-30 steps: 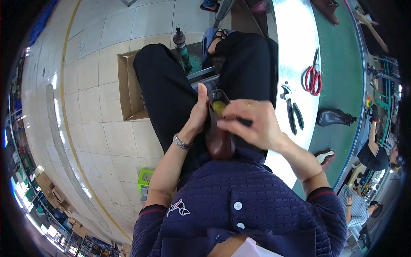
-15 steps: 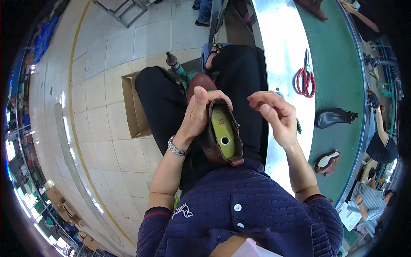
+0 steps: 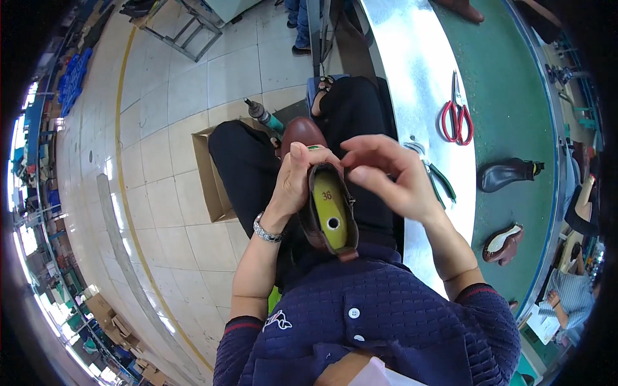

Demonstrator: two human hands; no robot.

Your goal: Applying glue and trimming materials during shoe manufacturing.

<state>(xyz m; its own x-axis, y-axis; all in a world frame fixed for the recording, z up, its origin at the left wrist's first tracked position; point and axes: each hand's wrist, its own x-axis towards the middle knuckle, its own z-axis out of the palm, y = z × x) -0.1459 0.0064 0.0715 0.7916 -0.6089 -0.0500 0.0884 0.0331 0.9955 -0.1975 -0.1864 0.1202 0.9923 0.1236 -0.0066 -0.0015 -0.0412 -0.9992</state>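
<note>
A brown leather ankle boot (image 3: 304, 133) lies over my lap, toe pointing away from me. Inside its opening sits a yellow-green shoe last (image 3: 329, 209) with a round metal-rimmed hole. My left hand (image 3: 293, 183) is wrapped round the boot's left side and over its instep, thumb raised. Just right of the boot's upper hovers my right hand (image 3: 402, 180), fingers bent and thumb apart from them. Nothing shows between those fingers. Whether its fingertips touch the leather I cannot tell.
On the metal bench edge (image 3: 412, 77) at my right lie red-handled scissors (image 3: 457, 121) and green-handled pliers (image 3: 441, 183). Beyond, a green surface (image 3: 508, 122) carries a black boot (image 3: 508, 175) and a brown shoe piece (image 3: 505, 244). A cardboard box (image 3: 209, 180) stands by my left leg.
My right hand has moved left, up to the boot, uncovering the pliers on the bench. My left hand keeps its hold on the boot. The whole view has shifted slightly.
</note>
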